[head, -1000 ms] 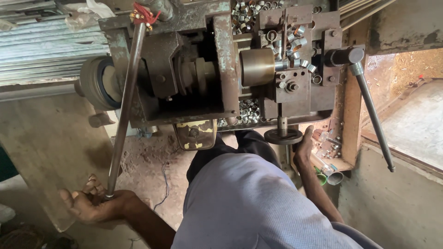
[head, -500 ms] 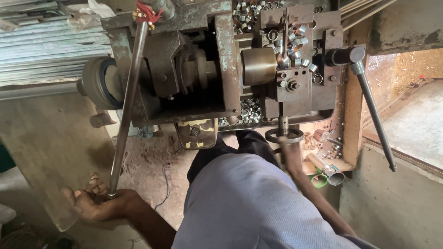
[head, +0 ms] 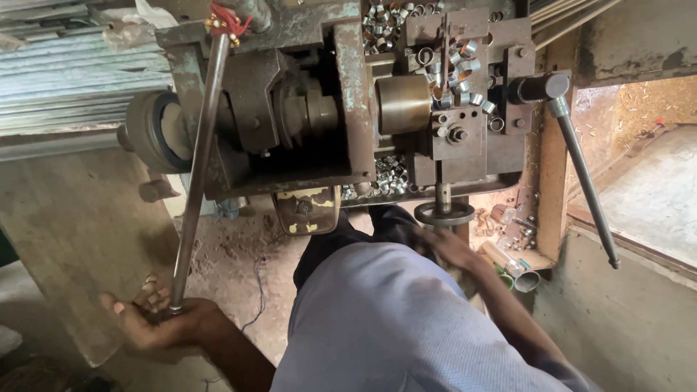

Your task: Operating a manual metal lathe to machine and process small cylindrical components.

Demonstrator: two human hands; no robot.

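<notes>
gripping a smooth steel rod (head: 196,167), left hand (head: 156,323); right hand (head: 450,250) below round handwheel (head: 444,213).

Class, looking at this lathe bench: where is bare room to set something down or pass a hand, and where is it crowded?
Free: the pale slab right of the slanted handle, and the dusty floor between the long lever and the trouser leg. Crowded: the metal rings piled on the machine, and around the handwheel.

Machine (head: 305,94) is rusty brown with patches of worn grey-green paint. Long lever (head: 196,167) is dull steel grey, red rag (head: 226,18) tied on top. Cylinder (head: 403,104) looks brassy. Little rings (head: 454,62) are shiny silver. Shirt (head: 392,327) is pale lavender-grey.
</notes>
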